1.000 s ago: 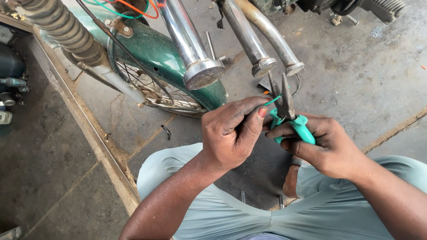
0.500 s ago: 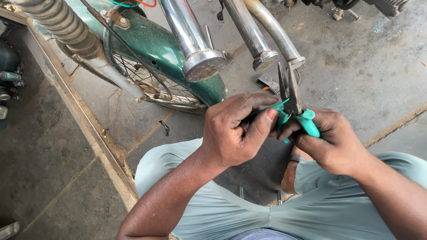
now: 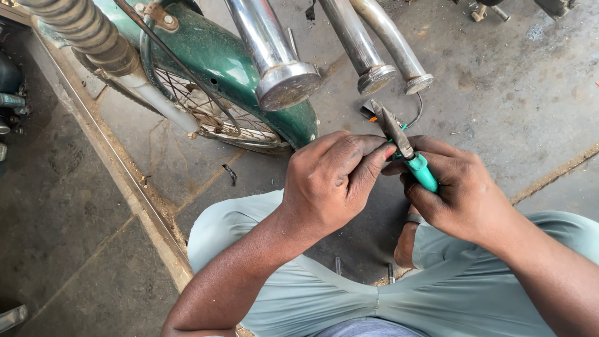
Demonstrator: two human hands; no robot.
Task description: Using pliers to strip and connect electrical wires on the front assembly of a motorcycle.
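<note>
At the bottom of the frame the person's knees, in pale grey-green trousers (image 3: pixel 324 299), fill the foreground, with both forearms rising from the lower corners toward the centre. A sandalled foot (image 3: pixel 407 243) shows between the legs on the dark floor.

Just above the knees, in the middle of the frame, the two hands meet. The right hand (image 3: pixel 462 193) wraps its fingers closed around the teal-handled pliers (image 3: pixel 405 150), gripping the handles so the dark metal nose points up and to the left, toward the upper centre. The left hand (image 3: pixel 331 181) sits just beside it, touching it, with thumb and forefinger pinched together at the pliers where the handles meet the metal; whether a small part sits in that pinch cannot be told.

Beyond the pliers' tip, a small black part with a thin wire (image 3: pixel 415 115) lies on the concrete floor (image 3: pixel 518 93). Above that, three chrome tubes come down from the top edge: a thick one (image 3: pixel 274 62) at centre left and two thinner ones (image 3: pixel 380 50) to its right. Behind the thick tube stands a green mudguard (image 3: pixel 249 75) over a spoked wheel (image 3: pixel 212 118). At the upper left a ribbed rubber boot (image 3: pixel 81 31) slants across the corner, and a raised concrete kerb (image 3: pixel 118 181) runs diagonally down the left side.
</note>
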